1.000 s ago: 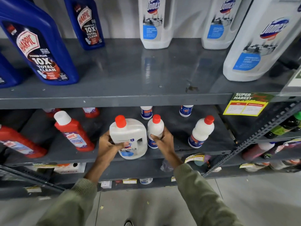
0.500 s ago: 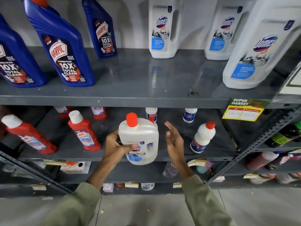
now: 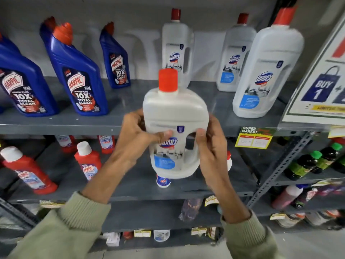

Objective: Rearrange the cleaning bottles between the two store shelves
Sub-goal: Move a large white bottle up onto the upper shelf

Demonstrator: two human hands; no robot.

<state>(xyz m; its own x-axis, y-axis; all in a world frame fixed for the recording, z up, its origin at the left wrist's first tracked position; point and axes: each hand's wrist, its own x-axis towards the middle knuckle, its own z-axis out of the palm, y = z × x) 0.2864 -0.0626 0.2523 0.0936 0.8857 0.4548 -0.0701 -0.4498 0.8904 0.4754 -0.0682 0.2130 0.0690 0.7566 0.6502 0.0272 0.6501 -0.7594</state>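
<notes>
A white Domex bottle [image 3: 175,116] with a red cap is held upright in the air in front of the upper shelf's edge [image 3: 56,126]. My left hand [image 3: 138,137] grips its left side, thumb across the label. My right hand [image 3: 211,144] clasps its right side at the handle. On the upper shelf stand three tall white Domex bottles [image 3: 265,71] at the right and several blue Harpic bottles [image 3: 74,71] at the left. The lower shelf [image 3: 134,184] carries red Harpic bottles [image 3: 87,161] and a small white bottle [image 3: 163,181], partly hidden behind the held one.
A promotion sign [image 3: 317,81] leans at the upper shelf's right end. A yellow price tag [image 3: 253,137] hangs on the shelf edge. A neighbouring rack [image 3: 291,156] at the right holds dark bottles with green caps. More shelves and grey floor lie below.
The white Domex bottle has risen from the lower shelf to the height of the upper shelf. My right hand let go of a small white bottle and came onto the big bottle's right side.
</notes>
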